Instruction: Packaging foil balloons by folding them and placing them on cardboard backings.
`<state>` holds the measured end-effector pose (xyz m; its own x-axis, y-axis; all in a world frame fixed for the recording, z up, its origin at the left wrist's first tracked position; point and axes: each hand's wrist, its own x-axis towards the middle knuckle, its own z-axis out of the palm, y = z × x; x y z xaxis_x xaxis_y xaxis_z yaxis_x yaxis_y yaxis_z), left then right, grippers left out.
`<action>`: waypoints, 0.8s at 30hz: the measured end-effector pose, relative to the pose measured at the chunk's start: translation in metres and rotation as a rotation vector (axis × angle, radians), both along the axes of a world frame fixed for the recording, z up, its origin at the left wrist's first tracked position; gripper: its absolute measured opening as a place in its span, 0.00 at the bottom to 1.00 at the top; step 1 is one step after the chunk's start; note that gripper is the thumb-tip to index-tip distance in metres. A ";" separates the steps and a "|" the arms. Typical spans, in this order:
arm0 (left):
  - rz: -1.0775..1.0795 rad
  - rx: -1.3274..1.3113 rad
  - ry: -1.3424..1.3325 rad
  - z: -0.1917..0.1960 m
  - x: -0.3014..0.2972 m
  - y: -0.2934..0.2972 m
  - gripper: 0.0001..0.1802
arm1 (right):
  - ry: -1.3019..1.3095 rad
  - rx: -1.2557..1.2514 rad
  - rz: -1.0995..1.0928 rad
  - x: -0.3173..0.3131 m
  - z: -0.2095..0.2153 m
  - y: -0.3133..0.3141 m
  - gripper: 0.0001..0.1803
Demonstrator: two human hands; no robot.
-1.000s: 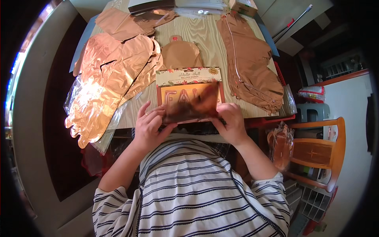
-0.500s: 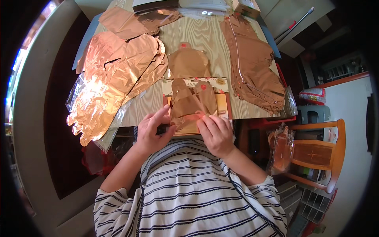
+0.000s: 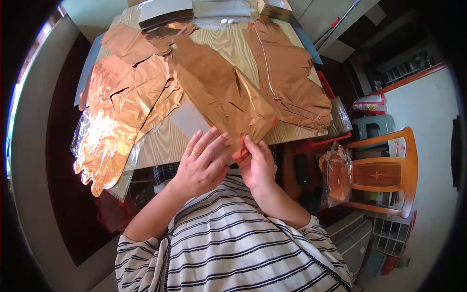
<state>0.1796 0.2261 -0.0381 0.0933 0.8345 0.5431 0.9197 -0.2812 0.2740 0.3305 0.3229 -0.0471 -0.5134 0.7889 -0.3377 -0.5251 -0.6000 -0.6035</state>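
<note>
A flat copper-coloured foil balloon (image 3: 214,82) stretches from my hands away across the table. My right hand (image 3: 258,165) is closed on its near end, thumb pressed onto a reddish tab. Over the same end lies my left hand (image 3: 202,163), back up, fingers stretched out and touching or almost touching the foil; its thumb is hidden. A pale card or sheet (image 3: 187,117) shows beside the balloon's left edge. Whatever lies beneath the balloon is covered.
Shiny copper foil balloons (image 3: 121,102) overhang the wood-grain table's (image 3: 158,146) near left edge. Another copper foil stack (image 3: 292,82) lies right. Behind are a dark-sided box (image 3: 165,13), clear plastic packs (image 3: 224,10) and a carton (image 3: 275,9). A wooden chair (image 3: 379,173) stands right.
The foil balloon, earlier folded small over a printed package, now extends lengthwise over the table. My left hand has turned over its near end. The view has shifted, moving the table leftward.
</note>
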 end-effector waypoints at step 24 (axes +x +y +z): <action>-0.198 0.156 -0.130 0.052 -0.073 -0.007 0.21 | -0.331 0.934 0.173 0.035 0.039 0.047 0.19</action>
